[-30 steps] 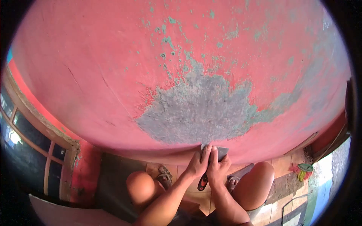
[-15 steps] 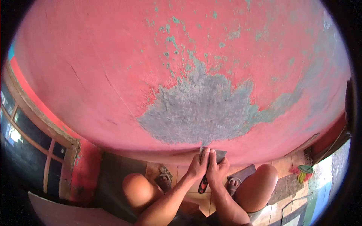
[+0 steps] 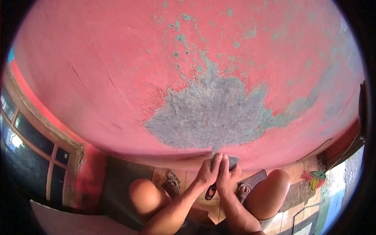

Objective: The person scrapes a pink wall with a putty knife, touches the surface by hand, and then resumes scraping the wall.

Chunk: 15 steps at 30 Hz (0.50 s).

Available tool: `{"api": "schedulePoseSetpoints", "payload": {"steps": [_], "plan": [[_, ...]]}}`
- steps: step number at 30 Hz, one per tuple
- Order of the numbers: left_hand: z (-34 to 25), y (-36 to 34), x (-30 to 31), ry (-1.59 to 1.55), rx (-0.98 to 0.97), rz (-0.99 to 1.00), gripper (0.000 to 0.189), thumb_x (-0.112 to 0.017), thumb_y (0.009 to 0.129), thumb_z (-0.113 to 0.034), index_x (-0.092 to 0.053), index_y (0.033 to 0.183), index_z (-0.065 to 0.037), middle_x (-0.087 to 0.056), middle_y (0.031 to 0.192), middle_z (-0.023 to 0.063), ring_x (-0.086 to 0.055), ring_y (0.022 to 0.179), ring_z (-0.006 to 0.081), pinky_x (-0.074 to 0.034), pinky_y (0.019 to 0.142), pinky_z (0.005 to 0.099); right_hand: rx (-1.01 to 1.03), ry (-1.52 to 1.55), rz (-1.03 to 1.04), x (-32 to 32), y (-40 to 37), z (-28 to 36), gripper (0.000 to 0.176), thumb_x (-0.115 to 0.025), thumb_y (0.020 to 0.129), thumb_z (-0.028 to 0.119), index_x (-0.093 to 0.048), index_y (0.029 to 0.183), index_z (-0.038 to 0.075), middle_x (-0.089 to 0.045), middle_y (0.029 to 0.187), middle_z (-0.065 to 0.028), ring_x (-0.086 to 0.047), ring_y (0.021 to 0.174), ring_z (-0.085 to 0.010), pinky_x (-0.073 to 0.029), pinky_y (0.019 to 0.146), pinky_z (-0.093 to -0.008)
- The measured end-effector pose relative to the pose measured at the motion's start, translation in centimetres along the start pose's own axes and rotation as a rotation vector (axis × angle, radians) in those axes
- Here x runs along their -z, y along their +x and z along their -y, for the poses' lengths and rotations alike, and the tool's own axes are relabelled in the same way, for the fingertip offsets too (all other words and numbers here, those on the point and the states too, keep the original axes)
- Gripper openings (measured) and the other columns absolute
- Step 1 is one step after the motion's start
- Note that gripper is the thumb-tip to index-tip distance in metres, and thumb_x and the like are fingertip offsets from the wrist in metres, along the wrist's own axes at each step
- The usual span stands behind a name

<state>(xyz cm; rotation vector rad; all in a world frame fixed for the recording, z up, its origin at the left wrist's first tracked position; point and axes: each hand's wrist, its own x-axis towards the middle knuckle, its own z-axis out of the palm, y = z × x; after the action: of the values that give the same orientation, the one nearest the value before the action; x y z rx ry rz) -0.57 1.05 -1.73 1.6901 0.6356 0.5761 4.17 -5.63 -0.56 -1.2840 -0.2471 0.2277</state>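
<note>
My left hand (image 3: 208, 171) and my right hand (image 3: 228, 175) are side by side on one scraper, thumbs along its blade. The scraper's grey metal blade (image 3: 234, 160) shows beyond my right thumb, and its black and red handle (image 3: 211, 192) points down between my wrists. The blade is at the lower part of the pink wall (image 3: 117, 78), just below a large bare grey patch (image 3: 211, 111). Whether the blade's edge touches the wall is hard to tell.
At the left is a wooden-framed window (image 3: 33, 137). My sandalled feet (image 3: 170, 186) rest on the tiled floor (image 3: 294, 171), with my knees either side of my arms. A green and red brush (image 3: 317, 178) lies at the right, near a thin dark cable.
Both hands and the scraper have shifted slightly to the right, and the blade is turned a little. The view of the wall has also shifted slightly.
</note>
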Motion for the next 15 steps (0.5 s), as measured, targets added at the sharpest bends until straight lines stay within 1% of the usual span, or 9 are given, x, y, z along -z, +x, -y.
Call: {"api": "schedulePoseSetpoints", "payload": {"steps": [1,4,5,8,9,12,13,15], "plan": [[-2.0,0.0,0.4,0.002,0.002,0.036,0.052,-0.037,0.108,-0.040,-0.060,0.091,0.003,-0.062,0.076,0.0130,-0.057,0.079,0.0155,-0.047,0.069,0.0378,0.015,0.076,-0.015,-0.4,0.1,1.0,0.021,-0.064,0.097,0.013,-0.067,0.087,-0.005,-0.067,0.077,-0.0002,-0.055,0.071,-0.0048,-0.047,0.063,-0.0241],[-2.7,0.6,0.6,-0.033,-0.038,0.007,0.054,-0.040,0.106,-0.043,-0.062,0.097,0.005,-0.061,0.075,0.0273,-0.068,0.075,0.0297,-0.047,0.063,0.0418,0.023,-0.065,0.044,-0.1,0.9,1.6,0.020,-0.064,0.096,0.013,-0.067,0.089,-0.005,-0.067,0.079,-0.0002,-0.055,0.072,-0.0046,-0.047,0.063,-0.0238],[-1.3,0.7,0.1,-0.035,-0.034,-0.045,0.052,-0.040,0.107,-0.042,-0.062,0.097,0.005,-0.061,0.073,0.0253,-0.064,0.072,0.0211,-0.047,0.062,0.0404,-0.031,-0.033,0.063,0.0,1.1,0.8,0.020,-0.065,0.096,0.014,-0.067,0.090,-0.005,-0.067,0.079,-0.0007,-0.056,0.073,-0.0047,-0.047,0.064,-0.0236],[0.9,0.6,-0.6,-0.027,-0.093,-0.107,0.053,-0.040,0.107,-0.042,-0.062,0.096,0.006,-0.061,0.072,0.0237,-0.060,0.073,0.0153,-0.047,0.061,0.0402,0.016,-0.088,0.049,0.1,0.8,-0.4,0.020,-0.066,0.096,0.014,-0.068,0.090,-0.005,-0.067,0.078,-0.0009,-0.056,0.073,-0.0049,-0.048,0.064,-0.0239],[0.0,0.5,-0.1,-0.029,-0.014,-0.045,0.052,-0.040,0.107,-0.041,-0.061,0.097,0.006,-0.063,0.075,0.0262,-0.068,0.076,0.0258,-0.048,0.063,0.0423,-0.020,-0.024,0.052,-0.2,0.6,0.5,0.020,-0.066,0.096,0.014,-0.068,0.091,-0.005,-0.068,0.078,-0.0012,-0.056,0.073,-0.0053,-0.048,0.065,-0.0250],[-2.1,0.9,0.4,-0.066,-0.062,-0.090,0.052,-0.040,0.107,-0.041,-0.061,0.097,0.006,-0.063,0.076,0.0279,-0.070,0.080,0.0298,-0.048,0.066,0.0435,-0.009,-0.051,0.087,-0.7,1.3,2.3,0.021,-0.066,0.096,0.015,-0.068,0.090,-0.005,-0.068,0.078,-0.0016,-0.056,0.073,-0.0055,-0.048,0.065,-0.0253],[-2.5,1.1,0.4,-0.033,-0.124,-0.128,0.052,-0.040,0.107,-0.041,-0.061,0.099,0.006,-0.063,0.078,0.0285,-0.068,0.083,0.0253,-0.048,0.067,0.0433,-0.001,-0.127,0.080,-0.8,1.5,3.1,0.023,-0.067,0.095,0.016,-0.068,0.089,-0.006,-0.068,0.078,-0.0018,-0.056,0.073,-0.0055,-0.048,0.064,-0.0251],[-1.5,0.4,0.2,-0.006,-0.100,-0.131,0.053,-0.039,0.107,-0.042,-0.060,0.100,0.006,-0.062,0.078,0.0280,-0.064,0.085,0.0184,-0.048,0.068,0.0424,0.006,-0.139,0.070,-0.4,0.8,1.9,0.024,-0.067,0.095,0.016,-0.069,0.088,-0.006,-0.068,0.077,-0.0018,-0.056,0.072,-0.0054,-0.048,0.064,-0.0248]]}}
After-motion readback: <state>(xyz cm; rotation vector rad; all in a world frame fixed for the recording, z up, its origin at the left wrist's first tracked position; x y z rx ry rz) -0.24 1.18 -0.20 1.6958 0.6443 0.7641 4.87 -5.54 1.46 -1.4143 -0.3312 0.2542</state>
